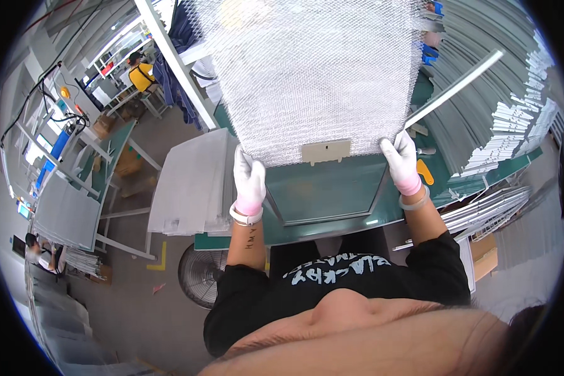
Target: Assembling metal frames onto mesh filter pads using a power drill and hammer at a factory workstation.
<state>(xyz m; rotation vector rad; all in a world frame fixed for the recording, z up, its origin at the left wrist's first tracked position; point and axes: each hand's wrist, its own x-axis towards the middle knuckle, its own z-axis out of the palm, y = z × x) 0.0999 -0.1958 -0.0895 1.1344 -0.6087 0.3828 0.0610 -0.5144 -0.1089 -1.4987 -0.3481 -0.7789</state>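
Two hands (249, 177) (402, 161) on one mesh (313, 81)

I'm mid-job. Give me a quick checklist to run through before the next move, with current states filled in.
1. Left hand gripping the mesh sheet: ok, at its near left corner.
2. Right hand gripping it: ok, at the near right corner.
3. Rectangular frame on the green table: ok, near bar in view.
4. Frame's far side visible: not ok, hidden by the mesh.
5. Mesh's far end free: cannot tell, beyond the picture's top edge.
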